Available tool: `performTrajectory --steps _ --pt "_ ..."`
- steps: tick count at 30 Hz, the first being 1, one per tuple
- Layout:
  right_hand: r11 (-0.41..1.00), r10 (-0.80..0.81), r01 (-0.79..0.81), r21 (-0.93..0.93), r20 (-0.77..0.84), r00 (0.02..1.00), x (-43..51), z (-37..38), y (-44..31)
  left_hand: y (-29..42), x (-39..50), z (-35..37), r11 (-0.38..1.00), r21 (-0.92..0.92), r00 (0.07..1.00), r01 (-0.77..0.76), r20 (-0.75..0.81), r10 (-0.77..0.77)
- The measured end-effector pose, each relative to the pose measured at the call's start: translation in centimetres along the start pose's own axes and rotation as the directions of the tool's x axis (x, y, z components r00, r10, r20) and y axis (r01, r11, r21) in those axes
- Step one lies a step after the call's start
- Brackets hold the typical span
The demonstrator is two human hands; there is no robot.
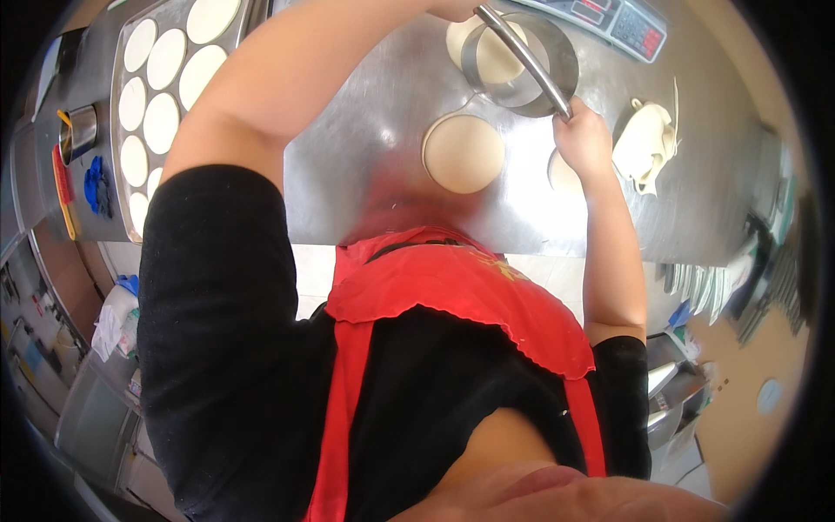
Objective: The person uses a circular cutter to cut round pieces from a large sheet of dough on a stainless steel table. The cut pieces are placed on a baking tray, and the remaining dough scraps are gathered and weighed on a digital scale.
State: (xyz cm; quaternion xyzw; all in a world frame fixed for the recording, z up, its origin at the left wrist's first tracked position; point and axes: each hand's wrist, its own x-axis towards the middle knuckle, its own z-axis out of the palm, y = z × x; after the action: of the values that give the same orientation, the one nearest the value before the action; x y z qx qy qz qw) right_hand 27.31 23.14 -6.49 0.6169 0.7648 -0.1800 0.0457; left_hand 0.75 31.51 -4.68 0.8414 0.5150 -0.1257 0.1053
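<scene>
A round metal cutter ring (565,59) with a straight bar handle (525,59) is tilted over pale dough (499,55) at the top middle. My left hand (455,8), partly cut off by the picture's top edge, grips the handle's far end. Closed round its near end is my right hand (582,137). A smooth dough round (464,154) lies on the steel worktable (365,130) nearer to me. Part of another dough piece (564,173) shows beside my right wrist. Crumpled dough scraps (644,147) lie further right.
At left, a metal tray (117,140) bears several dough rounds, beside a metal cup (79,134), a red brush (62,176) and a blue item (96,186). A digital scale (629,29) stands at the top right. The table's near edge runs before my red apron (456,274).
</scene>
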Motion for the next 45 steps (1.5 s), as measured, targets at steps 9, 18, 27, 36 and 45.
performTrajectory --steps 9,18,27,36,45 --pt "0.999 0.021 -0.024 0.033 0.072 0.997 4.6 2.1 0.4 -2.8 2.9 1.4 0.990 0.051 0.990 -0.130 0.068 0.126" --pt "1.000 -0.020 0.018 0.022 0.101 0.995 6.1 2.7 0.1 -4.0 3.8 2.2 0.997 -0.001 0.993 -0.083 0.084 0.083" --pt "0.996 0.047 -0.025 -0.089 0.258 0.965 6.3 3.3 -0.2 -5.0 5.3 4.1 0.975 -0.072 0.974 -0.211 0.066 0.216" --pt "0.890 -0.215 0.288 -0.353 0.231 0.949 12.8 0.6 0.4 -1.5 -1.7 5.6 0.902 -0.290 0.938 0.319 0.232 -0.257" --pt "0.991 0.130 -0.124 0.041 -0.182 0.975 0.4 -0.6 7.3 -0.7 -2.0 7.2 0.524 -0.766 0.778 0.371 -0.051 -0.626"
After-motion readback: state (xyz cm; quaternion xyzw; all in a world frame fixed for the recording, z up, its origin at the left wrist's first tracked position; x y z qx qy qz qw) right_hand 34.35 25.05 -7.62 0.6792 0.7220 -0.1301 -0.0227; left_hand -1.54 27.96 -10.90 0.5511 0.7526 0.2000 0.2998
